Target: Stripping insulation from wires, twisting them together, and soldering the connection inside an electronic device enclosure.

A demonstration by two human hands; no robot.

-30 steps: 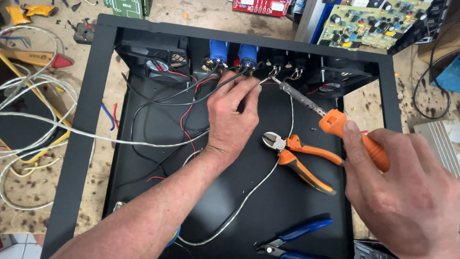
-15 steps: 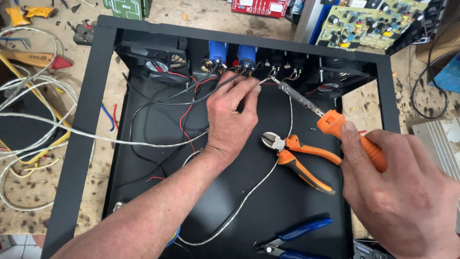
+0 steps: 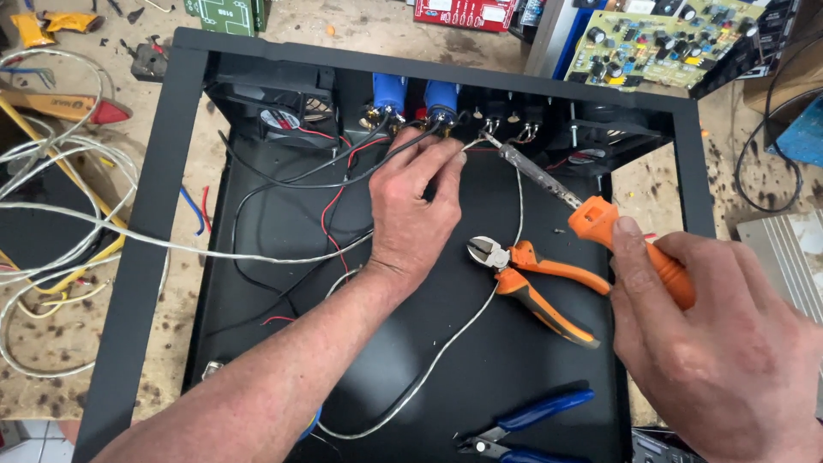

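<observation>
My left hand (image 3: 416,206) reaches into an open black metal chassis (image 3: 137,257) and pinches the end of a clear-sheathed wire (image 3: 446,343) near the terminals at the back panel. My right hand (image 3: 729,343) grips the orange handle of a soldering iron (image 3: 600,219). Its metal tip (image 3: 493,141) touches the wire end by my left fingertips. Two blue capacitors (image 3: 416,94) stand at the back wall. Red and black wires (image 3: 330,184) run across the chassis floor.
Orange-handled side cutters (image 3: 536,287) lie on the chassis floor beside my right hand, blue-handled pliers (image 3: 523,424) near the front edge. A small fan (image 3: 279,116) sits back left. Circuit boards (image 3: 660,43) lie on the bench behind; loose cables (image 3: 60,223) coil at left.
Both hands stay almost still. The iron's tip holds at the wire end near the back terminals.
</observation>
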